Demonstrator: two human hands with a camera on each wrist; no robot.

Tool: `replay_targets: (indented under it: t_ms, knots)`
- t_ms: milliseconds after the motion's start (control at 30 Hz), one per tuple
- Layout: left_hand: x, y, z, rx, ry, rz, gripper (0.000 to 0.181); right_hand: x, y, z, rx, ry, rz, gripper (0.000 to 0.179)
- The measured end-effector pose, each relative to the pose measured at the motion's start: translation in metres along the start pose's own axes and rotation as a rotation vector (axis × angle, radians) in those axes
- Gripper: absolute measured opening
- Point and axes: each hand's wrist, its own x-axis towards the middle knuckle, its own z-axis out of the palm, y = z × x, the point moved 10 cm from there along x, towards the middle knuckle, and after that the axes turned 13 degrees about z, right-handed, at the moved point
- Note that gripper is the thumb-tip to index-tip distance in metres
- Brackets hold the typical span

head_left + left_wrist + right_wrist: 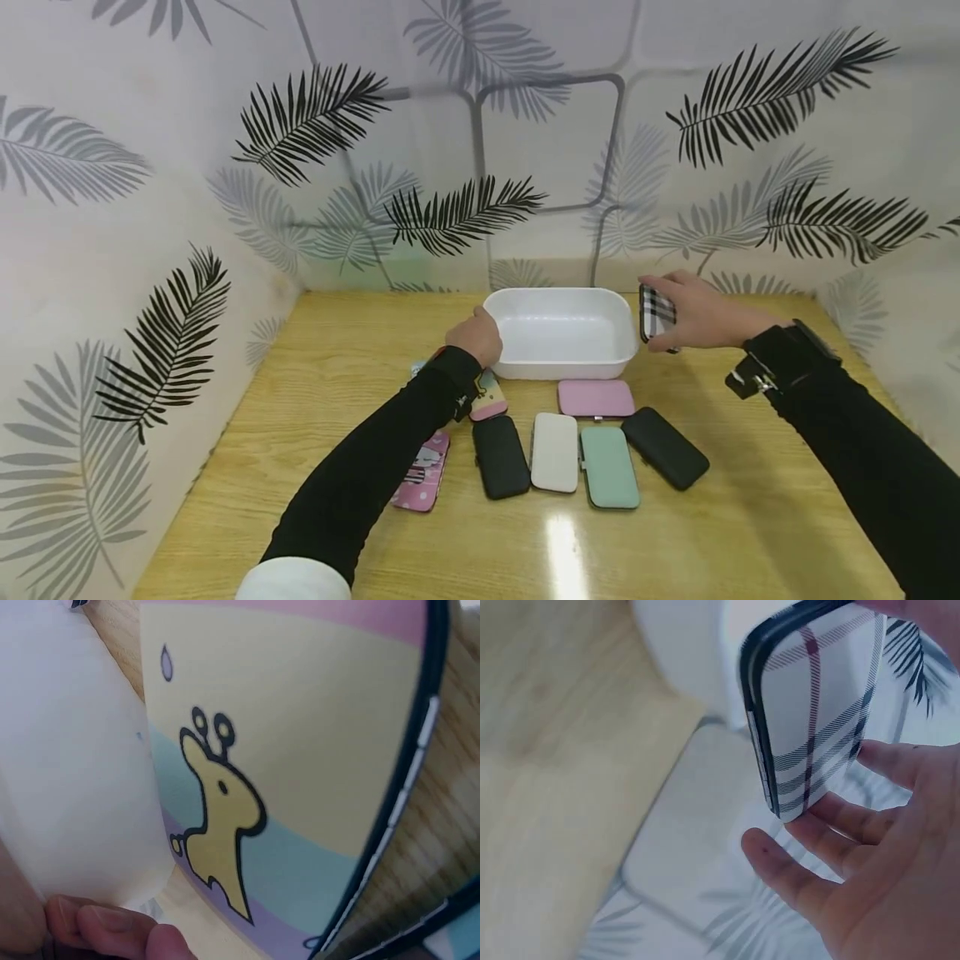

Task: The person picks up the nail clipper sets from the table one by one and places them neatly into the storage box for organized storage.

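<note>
A white plastic basin (pixel 558 370) stands near the back of the table. My left hand (pixel 476 337) grips its left end; in the left wrist view, fingertips (pixel 112 922) curl at the basin's wall (pixel 75 765). Just right of the basin, my right hand (pixel 697 312) holds a small plaid hard case (pixel 657 318) on edge, between thumb and fingers. The right wrist view shows this case (pixel 817 712) with its dark rim, tilted beside the basin. A giraffe-print case (pixel 489 400) lies by my left wrist, partly hidden.
In front of the basin lie a purple-pink case (pixel 596 398), a white case (pixel 555 452), a mint case (pixel 610 467), and two black cases (pixel 502 457) (pixel 665 447). A pink patterned case (pixel 422 479) is partly under my left forearm. A leaf-print cloth (pixel 547 150) hangs behind.
</note>
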Motion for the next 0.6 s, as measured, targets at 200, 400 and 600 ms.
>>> replay_targets:
  t_ms: [200, 400, 600]
  knots:
    - [-0.001, -0.002, 0.001, 0.015, 0.0, -0.018, 0.057, 0.038, -0.042, 0.016, -0.066, -0.019, -0.052, 0.094]
    - [-0.001, 0.003, 0.003, 0.008, 0.002, -0.011, 0.056, 0.06, -0.055, 0.054, -0.193, -0.037, -0.106, 0.088]
    - [-0.003, 0.001, -0.001, 0.007, 0.015, -0.017, 0.055, 0.074, -0.052, 0.083, -0.363, 0.006, -0.16, 0.067]
